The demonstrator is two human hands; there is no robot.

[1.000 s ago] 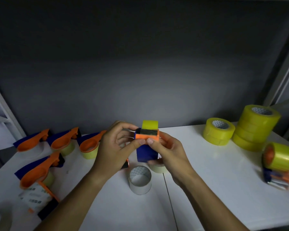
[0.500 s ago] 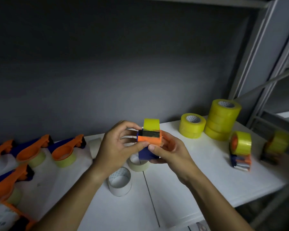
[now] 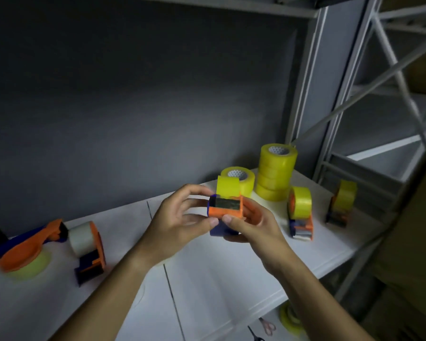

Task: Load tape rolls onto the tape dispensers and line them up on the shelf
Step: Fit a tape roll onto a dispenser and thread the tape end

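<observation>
Head view: I see both hands holding one tape dispenser above the shelf; left hand pinches its near edge, right hand cups its body; yellow roll seated on top. I'd keep the tape end flat over the blade, then park it beside the loaded dispensers at right.

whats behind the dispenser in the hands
Behind the held dispenser sits a single yellow tape roll, with a taller stack of yellow rolls beside it. The dispenser covers the single roll's lower front.
</observation>
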